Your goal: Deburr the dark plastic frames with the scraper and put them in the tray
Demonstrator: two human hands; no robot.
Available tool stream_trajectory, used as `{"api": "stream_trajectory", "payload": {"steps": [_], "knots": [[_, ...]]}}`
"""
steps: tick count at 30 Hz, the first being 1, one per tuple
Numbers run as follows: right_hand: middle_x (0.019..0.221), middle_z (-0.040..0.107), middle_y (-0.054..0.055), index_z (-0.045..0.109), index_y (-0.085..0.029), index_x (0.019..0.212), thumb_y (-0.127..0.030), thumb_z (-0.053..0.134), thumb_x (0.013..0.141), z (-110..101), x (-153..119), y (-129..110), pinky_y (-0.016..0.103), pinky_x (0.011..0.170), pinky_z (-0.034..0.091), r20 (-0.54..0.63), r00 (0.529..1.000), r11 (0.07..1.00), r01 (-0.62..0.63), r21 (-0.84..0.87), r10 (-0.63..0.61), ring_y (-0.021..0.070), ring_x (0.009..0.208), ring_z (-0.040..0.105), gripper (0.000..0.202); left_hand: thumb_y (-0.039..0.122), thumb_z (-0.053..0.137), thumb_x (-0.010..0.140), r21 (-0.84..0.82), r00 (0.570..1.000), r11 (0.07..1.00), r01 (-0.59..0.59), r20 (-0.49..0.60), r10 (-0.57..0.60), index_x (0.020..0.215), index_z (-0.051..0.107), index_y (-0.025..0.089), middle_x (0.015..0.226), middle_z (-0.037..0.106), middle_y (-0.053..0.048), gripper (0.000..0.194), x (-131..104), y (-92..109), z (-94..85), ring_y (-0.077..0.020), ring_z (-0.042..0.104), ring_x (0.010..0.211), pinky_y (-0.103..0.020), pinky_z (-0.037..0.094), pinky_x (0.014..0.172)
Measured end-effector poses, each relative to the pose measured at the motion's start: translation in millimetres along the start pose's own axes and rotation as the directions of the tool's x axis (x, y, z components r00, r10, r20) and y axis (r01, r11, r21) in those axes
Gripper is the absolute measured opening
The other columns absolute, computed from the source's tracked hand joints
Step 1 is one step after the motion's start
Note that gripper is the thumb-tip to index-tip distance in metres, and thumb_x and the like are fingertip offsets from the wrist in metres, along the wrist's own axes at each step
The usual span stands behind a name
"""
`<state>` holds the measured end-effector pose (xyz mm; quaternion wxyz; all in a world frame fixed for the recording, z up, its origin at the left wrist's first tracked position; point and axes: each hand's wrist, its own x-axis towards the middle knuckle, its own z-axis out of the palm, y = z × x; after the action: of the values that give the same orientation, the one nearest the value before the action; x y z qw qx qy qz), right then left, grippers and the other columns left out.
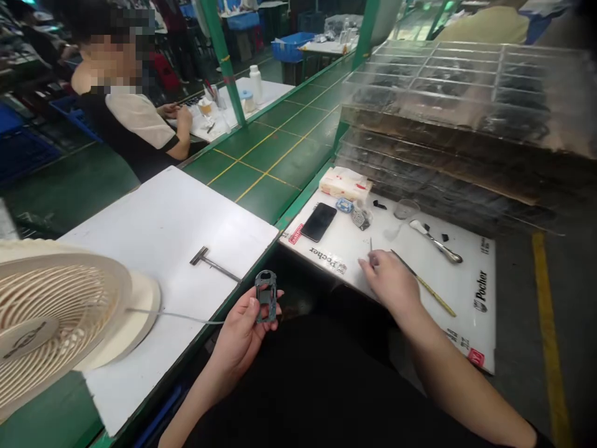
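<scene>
A small dark grey frame-like part (266, 297) is held upright in my left hand (247, 320), its fingers closed round the edges. Over the white board (471, 267) on the right is my right hand (390, 279), its fingertips low at the surface. A thin pointed tool (371, 244) stands up by those fingertips; whether they grip it is too small to tell. Just right of that hand lies a yellow brush-like stick (436, 292). Tiny specks sit on the board beyond the fingers.
Left: a fan (60, 323) and a T-shaped metal tool (214, 264) on a white tabletop (163, 211). Right: a phone (319, 222), tissue pack (345, 183), silver-handled tool (438, 242) and stacked clear trays (448, 93). A person (135, 118) sits across the green line.
</scene>
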<state>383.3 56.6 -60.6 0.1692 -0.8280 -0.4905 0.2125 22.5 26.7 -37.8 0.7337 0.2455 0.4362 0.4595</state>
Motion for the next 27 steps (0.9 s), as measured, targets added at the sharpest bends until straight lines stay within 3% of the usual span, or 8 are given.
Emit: {"api": "stream_trajectory", "payload": {"steps": [7, 11, 13, 17, 18, 22, 24, 27], "knots": [[0.142, 0.079, 0.032, 0.065, -0.010, 0.164, -0.039, 0.052, 0.115, 19, 14, 27, 0.061, 0.104, 0.060, -0.019, 0.999, 0.981, -0.048, -0.185, 0.045, 0.0506, 0.123, 0.079, 0.058, 0.058, 0.089, 0.107, -0.138, 0.996, 0.988, 0.075, 0.052, -0.068, 0.137, 0.076, 0.021, 0.134, 0.089, -0.017, 0.049, -8, 10, 11.5, -0.0274, 0.088, 0.109, -0.033, 0.070, 0.081], [0.132, 0.084, 0.027, 0.063, -0.009, 0.166, -0.035, 0.051, 0.113, 13, 10, 27, 0.059, 0.108, 0.061, -0.179, 0.984, 0.997, -0.002, -0.081, -0.013, 0.0458, 0.120, 0.081, 0.060, 0.055, 0.093, 0.105, -0.180, 0.995, 0.983, 0.046, 0.096, -0.029, 0.124, 0.075, 0.023, 0.133, 0.089, -0.012, 0.041, -14, 13, 7.0, -0.0235, 0.089, 0.105, -0.032, 0.071, 0.081], [0.127, 0.085, 0.021, 0.066, -0.012, 0.164, -0.037, 0.052, 0.115, 10, 3, 21, 0.056, 0.111, 0.061, -0.346, 0.928, 0.986, 0.164, 0.038, -0.141, 0.0405, 0.120, 0.081, 0.057, 0.050, 0.096, 0.103, -0.177, 0.994, 0.984, 0.036, 0.111, -0.016, 0.121, 0.074, 0.023, 0.135, 0.088, -0.011, 0.039, -15, 12, 2.8, -0.0239, 0.088, 0.108, -0.034, 0.074, 0.085], [0.133, 0.080, 0.021, 0.074, -0.015, 0.157, -0.044, 0.052, 0.121, 21, -9, 7, 0.053, 0.115, 0.062, -0.565, 0.719, 0.868, 0.497, 0.011, -0.405, 0.0371, 0.129, 0.077, 0.051, 0.039, 0.104, 0.096, -0.158, 0.991, 0.987, 0.020, 0.132, 0.001, 0.121, 0.077, 0.022, 0.141, 0.087, -0.012, 0.041, -15, 6, -2.9, -0.0279, 0.088, 0.117, -0.043, 0.076, 0.097], [0.136, 0.078, 0.023, 0.073, -0.013, 0.158, -0.042, 0.050, 0.122, 26, -10, 6, 0.052, 0.115, 0.062, -0.531, 0.729, 0.868, 0.496, -0.027, -0.433, 0.0367, 0.130, 0.076, 0.052, 0.039, 0.104, 0.096, -0.163, 0.990, 0.986, 0.019, 0.139, 0.004, 0.121, 0.078, 0.022, 0.140, 0.087, -0.012, 0.040, -15, 5, -3.3, -0.0280, 0.088, 0.117, -0.046, 0.076, 0.100], [0.130, 0.077, 0.019, 0.073, -0.015, 0.165, -0.029, 0.047, 0.123, 43, -7, 11, 0.040, 0.086, 0.063, -0.149, 0.933, 0.933, 0.295, -0.208, -0.328, 0.0294, 0.099, 0.078, 0.052, 0.040, 0.104, 0.096, -0.181, 0.988, 0.984, -0.006, 0.152, 0.034, 0.122, 0.081, 0.021, 0.138, 0.088, -0.012, 0.039, -16, 3, -4.1, -0.0268, 0.088, 0.115, -0.053, 0.073, 0.113], [0.119, 0.079, 0.014, 0.074, -0.019, 0.166, -0.026, 0.051, 0.121, 46, -4, 16, 0.037, 0.075, 0.058, -0.039, 0.959, 0.930, 0.260, -0.260, -0.279, 0.0263, 0.086, 0.075, 0.051, 0.038, 0.105, 0.094, -0.177, 0.988, 0.984, -0.021, 0.150, 0.048, 0.123, 0.083, 0.021, 0.138, 0.088, -0.013, 0.040, -17, 4, -5.6, -0.0268, 0.089, 0.114, -0.051, 0.074, 0.112], [0.113, 0.079, 0.013, 0.071, -0.020, 0.171, -0.025, 0.050, 0.123, 44, -2, 20, 0.036, 0.075, 0.057, 0.003, 0.968, 0.926, 0.242, -0.290, -0.252, 0.0274, 0.089, 0.076, 0.053, 0.035, 0.106, 0.094, -0.181, 0.987, 0.983, -0.018, 0.151, 0.046, 0.122, 0.083, 0.021, 0.137, 0.089, -0.013, 0.038, -17, 3, -8.6, -0.0281, 0.090, 0.116, -0.049, 0.075, 0.110]]}}
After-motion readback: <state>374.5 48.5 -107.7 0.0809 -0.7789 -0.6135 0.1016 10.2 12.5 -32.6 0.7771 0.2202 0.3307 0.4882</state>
